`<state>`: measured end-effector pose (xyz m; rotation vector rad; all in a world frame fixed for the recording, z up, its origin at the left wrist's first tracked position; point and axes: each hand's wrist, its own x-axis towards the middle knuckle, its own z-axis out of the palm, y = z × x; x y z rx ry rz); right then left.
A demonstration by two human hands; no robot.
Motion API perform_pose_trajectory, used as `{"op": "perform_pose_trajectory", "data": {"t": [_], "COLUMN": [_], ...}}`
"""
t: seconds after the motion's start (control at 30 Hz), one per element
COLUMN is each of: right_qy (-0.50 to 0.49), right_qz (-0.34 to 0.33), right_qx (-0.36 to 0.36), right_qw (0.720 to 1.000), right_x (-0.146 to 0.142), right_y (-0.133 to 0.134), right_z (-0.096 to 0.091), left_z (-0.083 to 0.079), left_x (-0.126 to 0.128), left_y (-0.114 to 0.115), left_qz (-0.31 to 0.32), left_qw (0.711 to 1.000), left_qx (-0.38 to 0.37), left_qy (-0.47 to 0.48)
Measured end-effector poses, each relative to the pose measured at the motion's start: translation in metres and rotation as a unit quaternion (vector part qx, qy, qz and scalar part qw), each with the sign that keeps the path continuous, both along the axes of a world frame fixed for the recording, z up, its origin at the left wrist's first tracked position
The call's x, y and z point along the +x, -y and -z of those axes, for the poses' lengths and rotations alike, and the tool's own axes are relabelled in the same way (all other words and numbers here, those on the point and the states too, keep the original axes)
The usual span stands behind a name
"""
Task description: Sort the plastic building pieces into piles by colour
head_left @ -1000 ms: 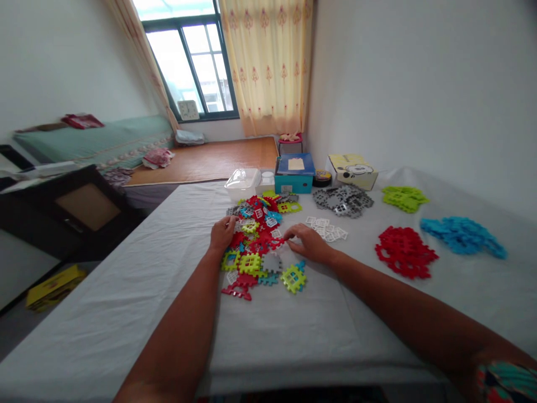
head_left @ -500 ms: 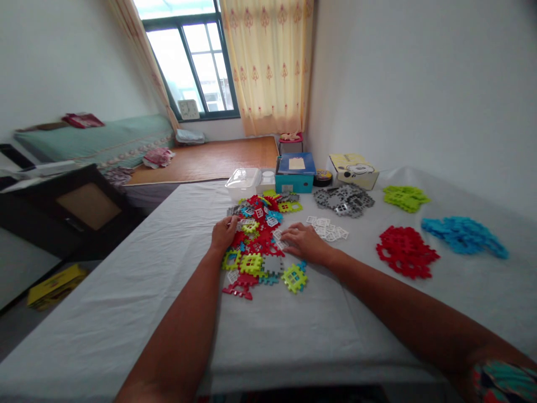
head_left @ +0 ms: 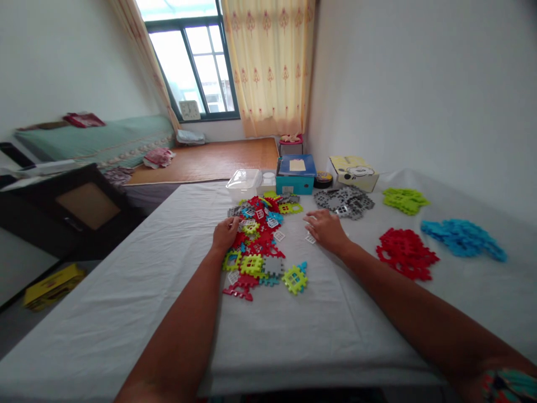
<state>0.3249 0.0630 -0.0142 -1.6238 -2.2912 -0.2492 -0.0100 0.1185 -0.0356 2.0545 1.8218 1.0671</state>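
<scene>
My left hand (head_left: 225, 233) rests at the left edge of a mixed pile of plastic building pieces (head_left: 262, 243) in red, green, grey, blue and white. Its fingers are bent together against the pile, and their tips are partly hidden. Right of that pile, my right hand (head_left: 329, 229) hovers low over the cloth, largely covering the spot of the small white heap. A white window piece (head_left: 310, 238) shows at its fingertips, gripped or dragged along. Another white window piece (head_left: 279, 236) lies at the mixed pile's right edge.
Sorted heaps lie to the right: grey pieces (head_left: 346, 201), green pieces (head_left: 405, 200), red pieces (head_left: 406, 254) and blue pieces (head_left: 461, 238). Along the back stand a clear plastic tub (head_left: 243, 182), a teal box (head_left: 293, 184) and a yellow box (head_left: 354, 172). White cloth (head_left: 168, 252) covers the table.
My right hand has moved right, from the mixed pile's edge to the white heap, and a white window piece has shifted with it. My left hand has barely moved.
</scene>
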Motion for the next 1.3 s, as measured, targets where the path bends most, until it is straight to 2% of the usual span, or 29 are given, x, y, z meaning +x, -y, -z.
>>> {"op": "perform_pose_trajectory", "data": {"t": [0.17, 0.27, 0.43, 0.57, 0.7, 0.77, 0.87, 0.97, 1.03, 1.17, 1.3], "right_qy": [0.015, 0.024, 0.015, -0.022, 0.033, 0.049, 0.037, 0.034, 0.029, 0.01, -0.001], "right_qz": [-0.177, -0.207, -0.2, -0.185, -0.19, -0.156, -0.065, 0.017, 0.037, 0.004, -0.042], "right_qx": [-0.025, -0.041, -0.06, -0.033, -0.04, -0.038, -0.029, -0.014, 0.002, 0.006, -0.001], "right_qw": [0.984, 0.977, 0.978, 0.982, 0.98, 0.986, 0.997, 0.999, 0.999, 1.0, 0.999], "right_x": [-0.039, -0.051, -0.047, -0.049, -0.05, -0.042, -0.02, 0.002, 0.008, 0.001, -0.011], "right_y": [0.007, 0.008, 0.001, -0.003, -0.002, -0.001, -0.002, -0.004, -0.004, -0.001, 0.003], "right_z": [0.017, 0.019, 0.019, 0.021, 0.016, 0.01, 0.001, -0.004, -0.004, -0.001, 0.001], "left_z": [-0.002, -0.003, -0.002, -0.002, -0.002, -0.003, -0.007, -0.011, -0.011, -0.011, -0.022], "left_x": [0.001, 0.001, 0.001, 0.001, 0.001, 0.004, 0.011, 0.021, 0.028, 0.035, 0.039], "left_y": [0.002, 0.004, 0.003, 0.003, 0.004, 0.004, 0.005, 0.003, 0.0, -0.004, 0.005], "left_qz": [-0.006, -0.009, -0.009, -0.007, 0.006, 0.029, 0.09, 0.136, 0.146, 0.173, 0.243], "left_qw": [1.0, 1.0, 1.0, 1.0, 1.0, 0.999, 0.994, 0.987, 0.983, 0.975, 0.962], "left_qx": [-0.002, -0.005, -0.008, -0.006, 0.001, 0.021, 0.059, 0.088, 0.094, 0.078, 0.069], "left_qy": [-0.011, -0.013, -0.009, -0.015, 0.008, 0.028, 0.031, -0.012, -0.053, -0.113, -0.106]}}
